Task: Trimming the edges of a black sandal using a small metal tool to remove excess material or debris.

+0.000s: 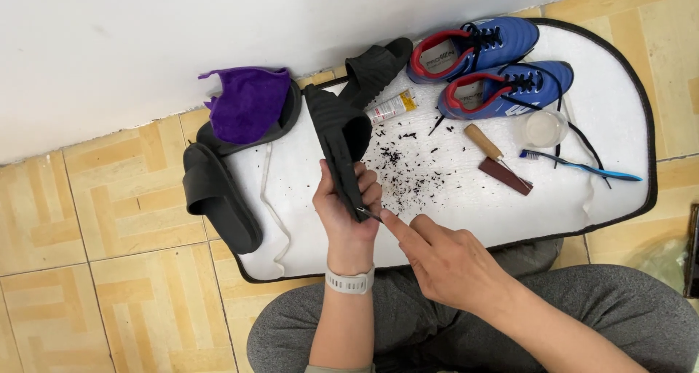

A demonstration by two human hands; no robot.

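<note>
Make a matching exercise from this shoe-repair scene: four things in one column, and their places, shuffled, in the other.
Things:
1. purple cloth
2. toothbrush
3. black slide sandal
4. blue sports shoes

Places:
A. gripped upright in the left hand
B. draped over a black sandal by the wall
C. side by side at the far right end of the white mat
D. flat on the mat, next to a small clear cup

Pairs: 1-B, 2-D, 3-A, 4-C
</note>
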